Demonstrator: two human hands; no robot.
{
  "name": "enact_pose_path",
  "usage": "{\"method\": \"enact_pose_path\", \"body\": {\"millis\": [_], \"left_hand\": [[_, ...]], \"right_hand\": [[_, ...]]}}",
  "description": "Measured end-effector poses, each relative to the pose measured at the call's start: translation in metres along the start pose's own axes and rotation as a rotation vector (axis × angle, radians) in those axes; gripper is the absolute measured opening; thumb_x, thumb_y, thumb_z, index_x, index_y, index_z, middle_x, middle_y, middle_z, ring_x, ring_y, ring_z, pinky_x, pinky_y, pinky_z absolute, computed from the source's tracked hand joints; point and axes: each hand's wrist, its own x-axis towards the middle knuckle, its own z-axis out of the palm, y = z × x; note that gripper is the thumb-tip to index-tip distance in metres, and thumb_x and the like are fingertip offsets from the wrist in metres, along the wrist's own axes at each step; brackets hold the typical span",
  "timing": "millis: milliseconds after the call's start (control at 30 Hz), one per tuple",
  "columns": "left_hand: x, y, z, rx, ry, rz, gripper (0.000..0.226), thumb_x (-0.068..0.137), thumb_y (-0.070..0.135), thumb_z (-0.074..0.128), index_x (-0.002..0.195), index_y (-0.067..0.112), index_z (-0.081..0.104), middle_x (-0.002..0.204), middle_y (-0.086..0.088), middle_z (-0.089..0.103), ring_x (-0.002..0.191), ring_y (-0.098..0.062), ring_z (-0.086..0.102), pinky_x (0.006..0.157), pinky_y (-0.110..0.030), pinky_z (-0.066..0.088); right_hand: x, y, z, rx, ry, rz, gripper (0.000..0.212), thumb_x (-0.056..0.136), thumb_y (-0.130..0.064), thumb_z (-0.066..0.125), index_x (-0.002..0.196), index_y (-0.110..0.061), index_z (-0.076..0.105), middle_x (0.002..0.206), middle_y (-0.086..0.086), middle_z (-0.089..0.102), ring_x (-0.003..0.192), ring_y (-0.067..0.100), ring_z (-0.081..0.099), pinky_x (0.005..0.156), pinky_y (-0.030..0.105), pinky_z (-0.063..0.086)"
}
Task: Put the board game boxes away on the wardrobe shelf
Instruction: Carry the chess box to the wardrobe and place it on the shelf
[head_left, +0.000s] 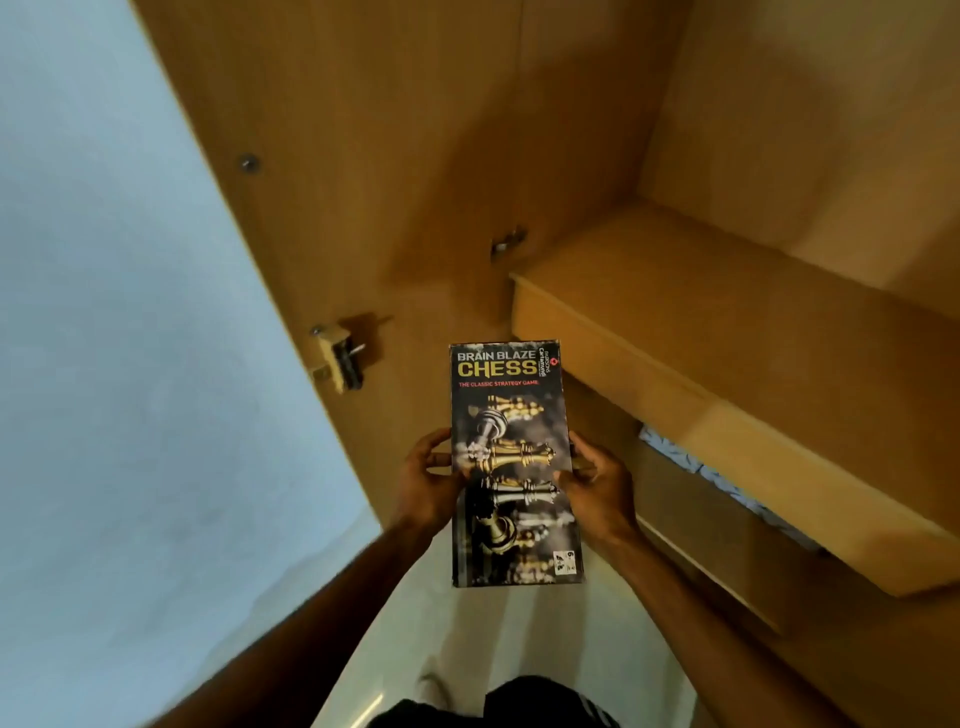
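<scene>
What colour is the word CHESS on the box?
Yellow-gold, on the dark chess box; clearest in the head view.

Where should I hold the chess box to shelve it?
Grip the chess box by its two long side edges near the middle, from left and right, as the left hand and right hand do now. It is long, narrow and flat, so that likely balances it and leaves the far end free for the shelf.

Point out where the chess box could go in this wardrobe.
The upper shelf is bare from its front edge to the back panel. The compartment below is crowded with blue patterned items. The left hand and right hand hold the chess box.
</scene>
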Motion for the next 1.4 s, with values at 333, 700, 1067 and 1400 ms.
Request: {"method": "enact_pose_path", "body": {"millis": [333,700,1067,1400], "left_hand": [[0.194,0.069,0.115,0.106,-0.061,0.053,0.061,0.079,0.001,0.076,0.133,0.014,0.052,0.098,-0.001,0.067,0.089,-0.029,0.070,0.071,-0.044,0.061],[0.334,0.126,0.218,0.298,-0.478,0.136,0.079,0.057,0.014,0.093,0.125,0.032,0.057,0.131,0.012,0.053,0.127,-0.022,0.051,0.103,-0.045,0.049],[0.373,0.156,0.220,1.124,-0.263,0.562,0.043,0.068,0.049,0.078,0.107,0.039,0.065,0.122,0.008,0.059,0.117,-0.016,0.049,0.103,-0.042,0.040],[0.372,0.151,0.229,1.271,-0.093,0.441,0.084,0.078,-0.005,0.050,0.153,0.023,0.027,0.162,-0.003,0.024,0.149,-0.025,0.021,0.116,-0.044,0.033]], "right_hand": [[0.197,-0.026,-0.056,-0.025,0.138,0.040,0.062,0.080,-0.002,0.070,0.136,-0.024,0.053,0.129,-0.009,0.062,0.092,0.020,0.071,0.076,0.043,0.061],[0.409,-0.042,-0.135,-0.078,-0.005,0.090,0.057,0.082,-0.017,0.076,0.135,-0.014,0.054,0.136,0.006,0.059,0.118,0.021,0.060,0.089,0.028,0.053],[0.443,-0.041,-0.140,-0.254,-0.051,-0.223,0.027,0.081,0.005,0.063,0.101,-0.012,0.071,0.117,0.005,0.061,0.110,0.018,0.058,0.090,0.024,0.049],[0.429,-0.058,-0.099,-0.723,-0.494,-0.469,0.066,0.085,-0.002,0.053,0.146,-0.023,0.040,0.156,-0.003,0.029,0.150,0.024,0.006,0.119,0.032,0.019]]}}
